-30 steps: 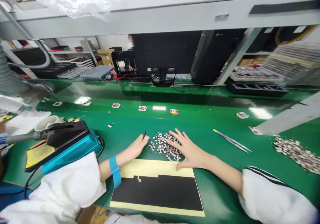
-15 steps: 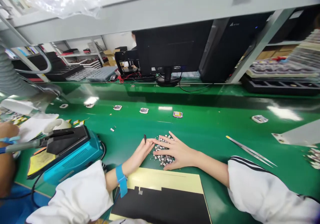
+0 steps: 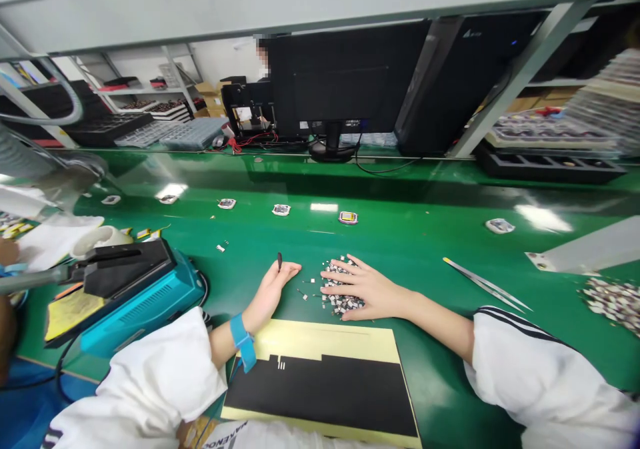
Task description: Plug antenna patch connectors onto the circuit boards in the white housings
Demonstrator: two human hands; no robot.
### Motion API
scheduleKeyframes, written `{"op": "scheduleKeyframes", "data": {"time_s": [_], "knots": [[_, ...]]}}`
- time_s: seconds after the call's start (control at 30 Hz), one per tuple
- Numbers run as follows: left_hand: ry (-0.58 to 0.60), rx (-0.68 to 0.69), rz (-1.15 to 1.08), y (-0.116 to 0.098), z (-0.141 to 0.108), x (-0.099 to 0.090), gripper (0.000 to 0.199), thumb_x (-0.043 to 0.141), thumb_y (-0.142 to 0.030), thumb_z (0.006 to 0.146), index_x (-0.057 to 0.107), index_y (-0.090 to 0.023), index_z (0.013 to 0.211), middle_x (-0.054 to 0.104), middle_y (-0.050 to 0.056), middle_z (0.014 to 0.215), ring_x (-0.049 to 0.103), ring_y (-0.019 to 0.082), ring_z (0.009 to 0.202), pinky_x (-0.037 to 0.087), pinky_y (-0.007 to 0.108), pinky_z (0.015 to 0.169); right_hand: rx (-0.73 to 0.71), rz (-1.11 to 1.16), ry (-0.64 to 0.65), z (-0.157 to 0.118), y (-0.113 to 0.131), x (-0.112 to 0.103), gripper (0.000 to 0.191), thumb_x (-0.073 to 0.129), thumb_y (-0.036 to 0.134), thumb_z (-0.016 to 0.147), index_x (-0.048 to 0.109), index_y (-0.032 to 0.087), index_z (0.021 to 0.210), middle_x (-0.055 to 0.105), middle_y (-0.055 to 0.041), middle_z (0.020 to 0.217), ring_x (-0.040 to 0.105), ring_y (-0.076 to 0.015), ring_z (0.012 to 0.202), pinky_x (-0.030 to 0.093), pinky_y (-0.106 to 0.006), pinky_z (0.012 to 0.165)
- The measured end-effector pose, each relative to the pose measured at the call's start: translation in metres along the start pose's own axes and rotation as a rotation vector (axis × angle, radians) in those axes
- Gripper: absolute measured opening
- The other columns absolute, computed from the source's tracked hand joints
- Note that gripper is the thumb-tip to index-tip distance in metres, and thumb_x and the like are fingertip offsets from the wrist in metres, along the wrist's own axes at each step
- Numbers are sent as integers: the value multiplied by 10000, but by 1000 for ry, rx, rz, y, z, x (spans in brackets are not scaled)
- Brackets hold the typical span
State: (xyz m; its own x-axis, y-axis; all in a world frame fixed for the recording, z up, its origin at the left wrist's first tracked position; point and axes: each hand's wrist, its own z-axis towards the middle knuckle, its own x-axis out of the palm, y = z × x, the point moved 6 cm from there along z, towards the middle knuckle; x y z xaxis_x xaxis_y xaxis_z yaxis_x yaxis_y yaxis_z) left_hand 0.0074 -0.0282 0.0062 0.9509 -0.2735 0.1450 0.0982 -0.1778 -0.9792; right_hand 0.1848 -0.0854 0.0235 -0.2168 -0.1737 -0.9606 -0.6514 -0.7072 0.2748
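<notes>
Left hand (image 3: 273, 287): loosely curled, fingertips pinching a small dark piece (image 3: 279, 261) | right hand (image 3: 370, 292): open, fingers spread around a heap of tiny components (image 3: 343, 295) | heap: near the green workbench (image 3: 400, 235) front edge, just beyond a yellow-and-black sheet (image 3: 320, 385) | low, flat fingers keep strays gathered

Small component pile (image 3: 343, 297) — partly hidden under right hand (image 3: 370, 290), parts too small to identify. Dark item (image 3: 279, 261) at left hand (image 3: 273, 289) — too small to tell. Stacked trays (image 3: 605, 95) — blurred, cut off by right edge.
</notes>
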Motion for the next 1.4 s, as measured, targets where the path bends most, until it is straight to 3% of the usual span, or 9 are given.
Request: {"op": "scheduleKeyframes", "data": {"time_s": [0.17, 0.6, 0.8, 0.93, 1.03, 1.13, 1.2, 1.3, 1.4], "knots": [[-3, -5, 18, -4, 0, 1, 484, 617, -551, 643, 570, -115, 847, 586, 100, 977, 502, 238, 1048, 306, 376, 1029, 162, -64, -12, -60, -13, -2, 546, 376, 597, 809, 306, 371, 1302, 186, 76, 1390, 110, -229, 1308, 72, -484, 1067], [-33, -92, 71, -14, 0, 6, 540, 715, -561, 471, 588, -136, 781, 607, 94, 964, 448, 280, 1111, 227, 405, 1078, 959, -239, -163, -294, 7, 0, 517, 388, 528, 826, 360, 302, 1291, 265, -3, 1370, 212, -237, 1282, 231, -492, 1026], [-18, -29, -1, -14, -2, 6, 464, 691, -510, 552, 579, -120, 777, 606, 102, 918, 500, 260, 1033, 257, 422, 1053, 1115, -269, -282, -361, 0, -9, 570, 336, 551, 824, 228, 333, 1339, 184, -19, 1399, 154, -343, 1274, 208, -649, 934], [-59, 14, -77, -13, 0, 1, 436, 651, -487, 605, 573, -96, 782, 607, 102, 873, 545, 226, 942, 332, 404, 1002, 998, -430, -394, -305, 1, -58, 557, 281, 497, 850, 142, 340, 1366, 123, -16, 1411, 78, -395, 1269, 151, -690, 910], [-114, 62, -150, -14, 2, -6, 377, 614, -461, 645, 553, -104, 751, 599, 73, 807, 562, 190, 863, 393, 375, 940, 576, -442, -239, -172, 23, -71, 473, 318, 426, 874, 261, 331, 1335, 259, -5, 1372, 197, -318, 1271, 139, -605, 999], [-139, 90, -209, -12, 3, -10, 327, 581, -438, 672, 522, -120, 724, 583, 45, 759, 563, 159, 803, 435, 341, 869, 97, -239, 30, -31, 53, -40, 435, 239, 380, 918, 267, 276, 1340, 223, 6, 1386, 211, -177, 1286, 212, -430, 1066], [-138, 93, -218, -10, 3, -11, 317, 567, -431, 684, 510, -121, 722, 576, 43, 742, 562, 153, 772, 449, 328, 821, -90, -186, 79, 33, 61, -18, 408, 236, 379, 921, 278, 323, 1323, 136, 40, 1406, 135, -175, 1307, 145, -467, 1075], [-127, 84, -200, -4, 5, -12, 321, 541, -436, 706, 507, -117, 728, 569, 51, 738, 560, 157, 748, 453, 333, 787, -170, -134, 119, 68, 53, 5, 398, 259, 343, 921, 288, 326, 1318, 140, 37, 1405, 121, -164, 1309, 122, -462, 1084], [-133, 95, -167, 1, 6, -14, 294, 513, -422, 739, 515, -128, 735, 559, 47, 777, 550, 157, 809, 424, 327, 848, -93, -83, 105, 39, 31, 8, 424, 225, 299, 928, 238, 252, 1350, 200, 36, 1388, 135, -129, 1304, 152, -389, 1106]]}}
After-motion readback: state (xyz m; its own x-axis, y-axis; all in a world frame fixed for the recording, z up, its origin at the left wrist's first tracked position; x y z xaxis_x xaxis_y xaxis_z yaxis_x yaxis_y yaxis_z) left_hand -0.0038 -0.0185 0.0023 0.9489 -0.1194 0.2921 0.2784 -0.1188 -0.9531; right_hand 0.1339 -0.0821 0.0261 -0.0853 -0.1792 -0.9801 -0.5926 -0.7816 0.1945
